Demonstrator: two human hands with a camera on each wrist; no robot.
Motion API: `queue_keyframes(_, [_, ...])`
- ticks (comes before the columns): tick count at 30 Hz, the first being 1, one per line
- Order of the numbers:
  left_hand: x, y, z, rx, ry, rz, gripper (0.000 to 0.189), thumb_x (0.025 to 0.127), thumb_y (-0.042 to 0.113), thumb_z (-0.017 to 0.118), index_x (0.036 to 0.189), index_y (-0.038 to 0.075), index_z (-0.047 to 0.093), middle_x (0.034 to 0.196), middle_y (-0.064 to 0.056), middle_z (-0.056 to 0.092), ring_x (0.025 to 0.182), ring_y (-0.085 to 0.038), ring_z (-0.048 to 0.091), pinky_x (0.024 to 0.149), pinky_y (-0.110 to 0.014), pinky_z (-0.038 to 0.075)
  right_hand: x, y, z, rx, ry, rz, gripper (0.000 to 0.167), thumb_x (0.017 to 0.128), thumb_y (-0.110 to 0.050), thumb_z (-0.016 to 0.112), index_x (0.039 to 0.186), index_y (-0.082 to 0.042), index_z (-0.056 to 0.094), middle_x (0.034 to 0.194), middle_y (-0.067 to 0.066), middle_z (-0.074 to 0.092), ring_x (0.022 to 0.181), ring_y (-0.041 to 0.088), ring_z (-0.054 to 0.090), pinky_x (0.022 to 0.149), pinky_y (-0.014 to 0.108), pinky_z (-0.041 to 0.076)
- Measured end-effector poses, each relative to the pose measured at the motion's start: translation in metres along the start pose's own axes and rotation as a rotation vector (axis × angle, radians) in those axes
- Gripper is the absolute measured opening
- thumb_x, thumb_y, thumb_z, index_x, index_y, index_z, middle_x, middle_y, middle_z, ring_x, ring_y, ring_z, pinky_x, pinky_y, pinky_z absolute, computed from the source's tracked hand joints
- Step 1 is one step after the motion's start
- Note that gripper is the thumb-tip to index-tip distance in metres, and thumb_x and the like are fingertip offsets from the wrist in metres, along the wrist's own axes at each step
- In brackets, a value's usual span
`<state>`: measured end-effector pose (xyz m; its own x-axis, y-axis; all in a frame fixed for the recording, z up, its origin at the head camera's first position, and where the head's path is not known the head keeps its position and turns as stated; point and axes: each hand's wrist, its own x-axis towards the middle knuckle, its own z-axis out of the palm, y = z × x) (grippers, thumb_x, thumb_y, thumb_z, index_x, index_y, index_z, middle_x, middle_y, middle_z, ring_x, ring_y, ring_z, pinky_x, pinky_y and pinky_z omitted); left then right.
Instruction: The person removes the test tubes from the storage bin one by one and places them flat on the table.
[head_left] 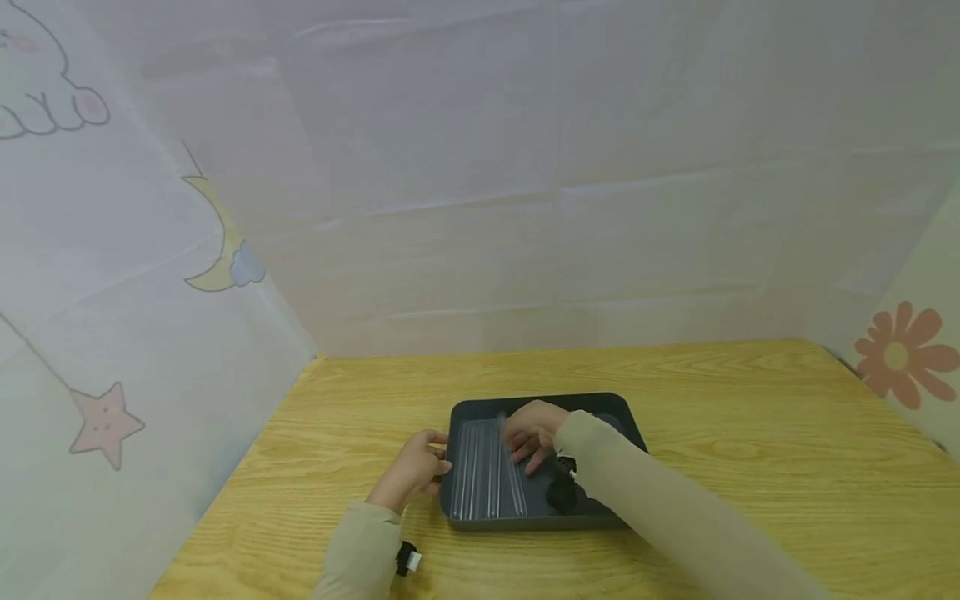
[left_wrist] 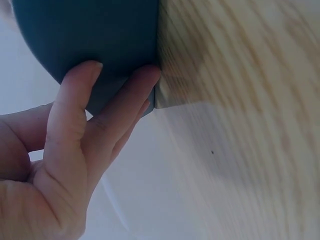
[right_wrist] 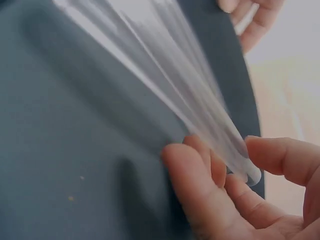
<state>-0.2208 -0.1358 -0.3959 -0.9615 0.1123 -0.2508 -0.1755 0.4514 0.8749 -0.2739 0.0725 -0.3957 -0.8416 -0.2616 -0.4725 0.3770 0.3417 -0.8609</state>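
Note:
A dark grey tray with rounded corners lies on the table. Several long clear tubes lie side by side in its left part. My left hand holds the tray's left side; in the left wrist view its fingers press against the tray wall. Over the tray, my right hand has its fingers and thumb about the far end of one clear tube, which slants beside the others. This tube's rounded tip pokes out between the fingers in the right wrist view.
The wood-grain table extends around the tray. A pale wall sheet rises behind the table's far edge. Each wrist carries a small black device, such as the left one. The right forearm crosses the tray's near right corner.

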Motion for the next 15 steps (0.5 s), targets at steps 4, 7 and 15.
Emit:
queue_keyframes(4, [-0.001,0.001,0.001,0.011,0.004,-0.001,0.043,0.092,-0.012,0.054,0.133,-0.013,0.044,0.115,-0.029,0.058,0.087,-0.028,0.064,0.064,-0.04,0.055,-0.005,-0.001,-0.01,0.032,-0.006,-0.007,0.045,0.094,-0.004,0.057,0.136,0.008,0.048,0.096,0.021,0.06,0.077,0.028,0.062,0.069,0.048,0.057])
queue_keyframes(7, [-0.001,0.002,0.001,0.01,0.01,-0.004,0.043,0.092,-0.012,0.054,0.133,-0.012,0.044,0.115,-0.028,0.057,0.087,-0.029,0.063,0.064,-0.04,0.055,-0.011,-0.002,-0.018,0.048,-0.025,-0.012,0.047,0.097,-0.007,0.054,0.141,0.006,0.043,0.101,0.021,0.057,0.077,0.026,0.06,0.07,0.047,0.057])
queue_keyframes(15, [-0.001,0.001,0.001,0.018,0.015,-0.002,0.042,0.091,-0.013,0.054,0.132,-0.014,0.044,0.111,-0.028,0.059,0.084,-0.029,0.064,0.063,-0.039,0.055,-0.03,0.003,-0.039,0.111,-0.071,-0.066,0.056,0.095,-0.005,0.052,0.147,0.001,0.033,0.119,0.027,0.051,0.105,0.037,0.058,0.071,0.046,0.055])
